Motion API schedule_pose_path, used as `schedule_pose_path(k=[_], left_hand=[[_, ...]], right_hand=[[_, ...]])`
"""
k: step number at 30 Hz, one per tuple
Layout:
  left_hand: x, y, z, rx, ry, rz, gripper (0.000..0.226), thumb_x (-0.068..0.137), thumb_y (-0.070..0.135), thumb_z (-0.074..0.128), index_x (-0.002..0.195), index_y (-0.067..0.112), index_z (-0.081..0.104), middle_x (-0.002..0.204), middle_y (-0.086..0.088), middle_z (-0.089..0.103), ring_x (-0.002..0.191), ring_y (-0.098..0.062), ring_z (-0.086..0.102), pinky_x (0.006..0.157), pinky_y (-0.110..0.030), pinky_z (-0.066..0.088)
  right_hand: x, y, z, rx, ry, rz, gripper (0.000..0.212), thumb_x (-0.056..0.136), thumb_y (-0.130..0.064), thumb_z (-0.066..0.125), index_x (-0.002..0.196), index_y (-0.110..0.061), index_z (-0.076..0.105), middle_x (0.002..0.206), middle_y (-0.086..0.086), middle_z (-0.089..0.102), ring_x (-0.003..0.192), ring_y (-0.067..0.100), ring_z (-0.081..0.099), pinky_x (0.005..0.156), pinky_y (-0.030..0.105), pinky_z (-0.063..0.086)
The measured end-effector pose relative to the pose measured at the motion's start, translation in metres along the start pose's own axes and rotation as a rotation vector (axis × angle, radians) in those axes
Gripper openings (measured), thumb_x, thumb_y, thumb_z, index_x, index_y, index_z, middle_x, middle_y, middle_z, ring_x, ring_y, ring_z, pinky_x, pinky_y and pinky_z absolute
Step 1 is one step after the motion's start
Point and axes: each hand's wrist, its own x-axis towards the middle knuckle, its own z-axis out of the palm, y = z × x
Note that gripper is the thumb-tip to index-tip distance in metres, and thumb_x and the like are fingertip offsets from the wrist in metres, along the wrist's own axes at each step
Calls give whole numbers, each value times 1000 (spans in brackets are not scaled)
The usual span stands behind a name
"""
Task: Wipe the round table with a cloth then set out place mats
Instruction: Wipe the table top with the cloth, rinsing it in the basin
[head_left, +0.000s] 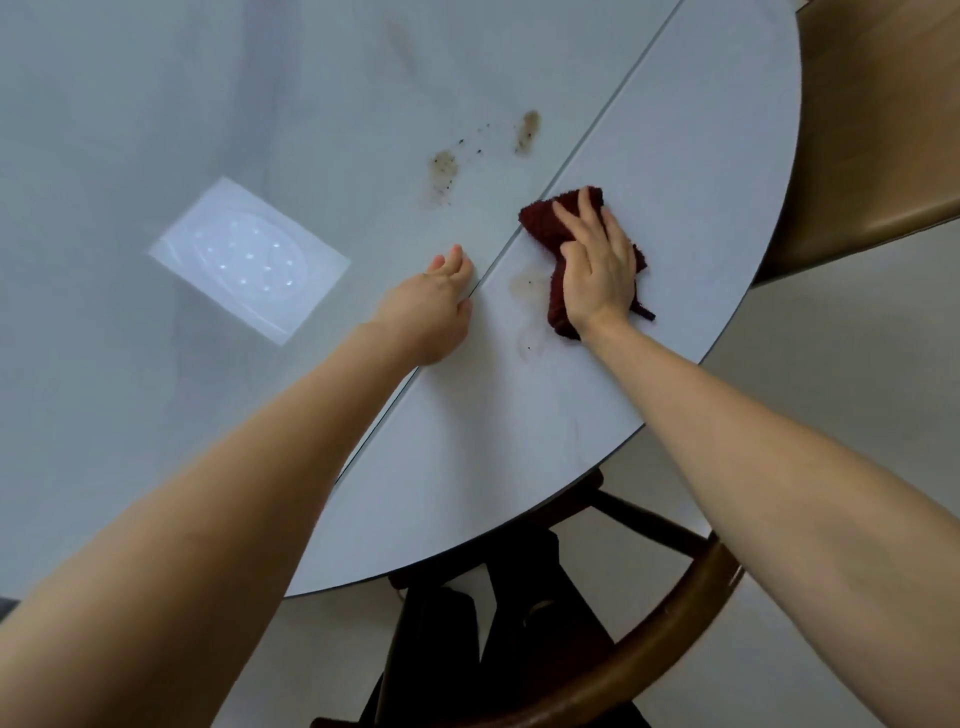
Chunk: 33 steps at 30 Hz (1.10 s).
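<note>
Writing: no readable brand, label or lettering on the cloth or on the table.
Table (675, 171): pale grey-white, round edge curving down the right side, glossy enough to mirror a ceiling light as a bright rectangle (249, 257) well left of the left fingers.
Seam (597, 140): a thin straight line crosses the top diagonally, running right past the left fingertips and just under the cloth's far corner.
Right hand (597, 265): flat on the cloth, fingers straight and slightly spread, palm pressing down, nothing curled round the fabric.
Cloth (556, 291): dark red terry, bunched under the right palm, poking out beyond the fingertips and on both sides of the hand, a short loop trailing at the wrist side.
Left hand (434, 306): resting on the tabletop beside the seam, fingers close together and relaxed, holding nothing, well apart from the cloth.
Stains: two brown smudges (527, 132) with dark specks lie beyond both sets of fingertips; a fainter brown ring (524, 286) sits between the two hands, just left of the cloth.
Place mats: cannot tell where they are.
Chairs: a curved brown wooden backrest (649, 639) below the table edge near the right forearm; a tan seat (883, 130) beyond the table, right of the right fingers.
Floor (831, 364): pale, plain, glossy.
</note>
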Motion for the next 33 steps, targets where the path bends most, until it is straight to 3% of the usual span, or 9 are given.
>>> schedule_pose_path(k=[4,7,12,18,23,25,27,30,33], left_hand=[[-3,-8,6,-44,3,9,57,100,14,31,154,17,12,162,4,1,148,-14,9,115,-34,25],[-3,-10,7,-79,3,4,66,96,3,32,154,20,7,161,7,-4,148,-11,3,117,-32,21],[0,-11,0,-68,-54,1,68,96,2,33,155,16,2,161,3,-7,148,-12,1,118,-28,13],[-15,-6,6,25,-89,-27,64,99,12,35,154,13,3,162,1,-5,149,-16,5,116,-35,20],[-53,-11,22,63,-232,-53,61,100,16,37,154,10,10,162,-5,1,148,-22,13,116,-38,22],[-69,-12,17,60,-242,-80,49,100,18,39,147,7,31,156,-12,24,141,-28,29,113,-38,28],[-89,-2,0,14,-179,-75,41,100,21,41,137,6,47,145,-14,43,133,-30,40,108,-34,32],[-108,18,-23,-290,-122,-63,30,99,25,47,123,11,60,126,-7,59,120,-23,52,101,-30,36],[-127,36,-40,-838,-202,-72,29,99,34,50,114,15,66,115,4,66,105,-14,62,96,-27,45]], right_hand=[[-7,9,-8,20,-224,-226,53,92,-10,37,137,-34,52,155,-12,31,146,15,20,119,32,10],[-14,7,-12,52,-318,-288,57,85,-15,33,135,-32,54,154,-12,33,146,14,20,116,27,7],[-45,5,-7,79,-403,-332,56,84,-17,34,134,-30,55,153,-11,35,145,13,20,113,21,5],[-95,8,-5,188,-495,-270,52,86,-18,32,128,-26,61,150,-12,39,138,0,20,108,11,3],[-153,11,-19,370,-769,-7,42,98,-4,34,133,-13,56,149,-2,42,142,9,26,115,18,13],[-166,4,-36,448,-779,247,38,100,-7,38,133,-7,56,143,6,50,135,16,42,108,18,29],[-174,-5,-64,631,-732,495,36,98,-13,41,128,-12,61,131,6,60,117,19,58,96,24,45],[-168,-15,-93,906,-726,662,32,97,-18,40,115,-16,67,108,4,70,92,17,66,78,25,53],[-162,-37,-115,1022,-732,696,26,93,-23,45,75,-14,62,70,2,60,63,15,59,65,27,47]])
